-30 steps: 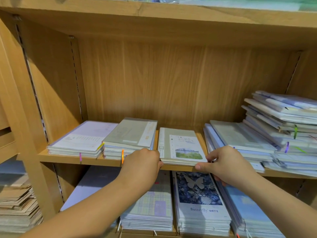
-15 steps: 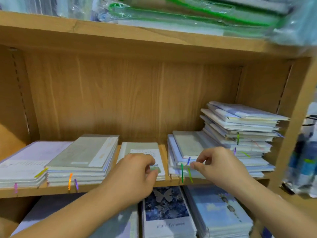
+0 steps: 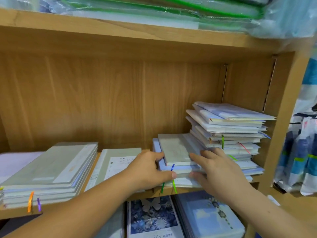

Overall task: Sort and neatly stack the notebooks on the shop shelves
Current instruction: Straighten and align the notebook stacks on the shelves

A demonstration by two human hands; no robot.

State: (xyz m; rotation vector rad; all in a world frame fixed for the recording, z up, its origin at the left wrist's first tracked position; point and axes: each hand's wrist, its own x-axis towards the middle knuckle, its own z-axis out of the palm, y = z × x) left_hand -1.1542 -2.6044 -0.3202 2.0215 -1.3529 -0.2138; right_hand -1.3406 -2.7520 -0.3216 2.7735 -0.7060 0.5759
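Note:
A low stack of pale notebooks (image 3: 175, 150) with green and blue ribbons lies on the middle shelf, right of centre. My left hand (image 3: 147, 170) clasps its front left corner, fingers on top and thumb at the front edge. My right hand (image 3: 217, 170) holds its right front side, fingers spread over the top. Behind it on the right stands a taller, untidy notebook pile (image 3: 229, 127). To the left lie a picture-cover notebook (image 3: 118, 160), a grey-green stack (image 3: 56, 165) and a lavender stack (image 3: 15, 160).
The wooden shelf board (image 3: 17, 213) carries all the stacks. Below it lie butterfly-cover notebooks (image 3: 152, 217) and blue-cover notebooks (image 3: 209, 219). Plastic-wrapped goods (image 3: 154, 9) fill the top shelf. The side panel (image 3: 281, 117) closes the bay on the right, with bags (image 3: 301, 152) hanging beyond.
The view has swung to the right. Both hands have left the picture-cover notebook and moved right onto the low stack, now gripping it from both sides.

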